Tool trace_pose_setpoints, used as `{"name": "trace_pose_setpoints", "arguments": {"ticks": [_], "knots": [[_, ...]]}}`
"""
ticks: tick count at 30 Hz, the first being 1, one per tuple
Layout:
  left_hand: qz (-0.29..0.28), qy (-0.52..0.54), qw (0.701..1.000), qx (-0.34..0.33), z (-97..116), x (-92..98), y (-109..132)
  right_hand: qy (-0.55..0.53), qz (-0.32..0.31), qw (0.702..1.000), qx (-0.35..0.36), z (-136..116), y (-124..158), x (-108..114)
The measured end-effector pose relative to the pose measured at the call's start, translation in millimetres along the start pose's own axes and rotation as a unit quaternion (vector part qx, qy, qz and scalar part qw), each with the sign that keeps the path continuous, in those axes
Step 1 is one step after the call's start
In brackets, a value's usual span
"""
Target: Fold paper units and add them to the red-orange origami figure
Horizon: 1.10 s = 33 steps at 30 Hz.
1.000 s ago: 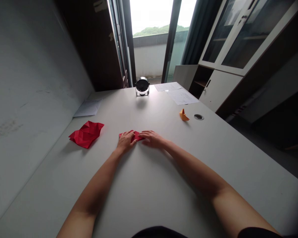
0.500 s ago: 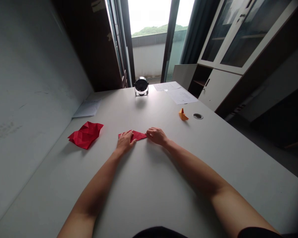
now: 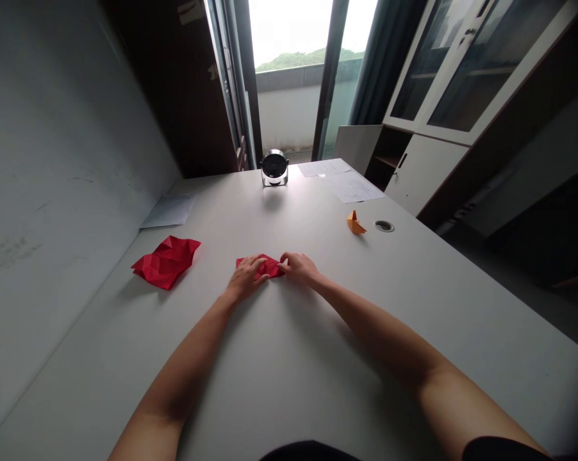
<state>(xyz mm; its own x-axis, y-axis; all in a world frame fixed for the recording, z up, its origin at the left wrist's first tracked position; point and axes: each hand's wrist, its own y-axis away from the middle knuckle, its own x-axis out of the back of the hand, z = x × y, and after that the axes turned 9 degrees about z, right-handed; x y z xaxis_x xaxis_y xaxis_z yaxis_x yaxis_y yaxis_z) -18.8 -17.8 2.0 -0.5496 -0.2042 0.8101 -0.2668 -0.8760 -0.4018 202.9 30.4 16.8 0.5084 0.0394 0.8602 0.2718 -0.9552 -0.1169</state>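
Note:
A folded sheet of red paper (image 3: 271, 266) lies on the white table between my hands. My left hand (image 3: 245, 276) rests over its left part, thumb and fingers apart, pressing it down and hiding some of it. At the paper's right end, my right hand (image 3: 299, 266) pinches the tip between thumb and forefinger. Off to the left sits a second red paper (image 3: 166, 262), creased and partly unfolded, touched by neither hand.
A small orange folded-paper figure (image 3: 355, 223) stands right of my hands, near a round cable hole (image 3: 384, 226). At the back are a round black device on a metal stand (image 3: 274, 168) and printed sheets (image 3: 354, 186). More paper (image 3: 168, 210) lies by the left wall.
My right hand has shifted slightly left with the paper's right tip, and its fingers have changed their pinch. The red paper looks shorter on that side. My left hand has moved slightly right.

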Motion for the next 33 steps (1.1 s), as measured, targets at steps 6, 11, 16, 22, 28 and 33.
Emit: {"name": "trace_pose_setpoints", "arguments": {"ticks": [6, 11, 16, 22, 28, 33], "knots": [[0.01, 0.038, 0.999, 0.007, 3, 2.1, 0, -0.07, 0.009, 0.997, 0.014, 2, -1, -6], [0.074, 0.002, 0.996, 0.047, 3, 4.8, -3, -0.216, 0.016, 0.975, 0.042, 8, -4, -6], [0.139, 0.053, 0.981, 0.126, -6, 6.5, -3, -0.369, 0.011, 0.928, 0.047, 14, -8, -8], [0.179, 0.191, 0.948, 0.183, -13, 4.5, -3, -0.466, 0.021, 0.884, 0.038, 15, -8, -10], [0.223, 0.385, 0.861, 0.246, -14, 0.1, -8, -0.505, 0.02, 0.862, 0.033, 16, -8, -9], [0.195, 0.491, 0.804, 0.273, -16, -1.0, -9, -0.482, 0.028, 0.875, 0.017, 15, -8, -10]]}}
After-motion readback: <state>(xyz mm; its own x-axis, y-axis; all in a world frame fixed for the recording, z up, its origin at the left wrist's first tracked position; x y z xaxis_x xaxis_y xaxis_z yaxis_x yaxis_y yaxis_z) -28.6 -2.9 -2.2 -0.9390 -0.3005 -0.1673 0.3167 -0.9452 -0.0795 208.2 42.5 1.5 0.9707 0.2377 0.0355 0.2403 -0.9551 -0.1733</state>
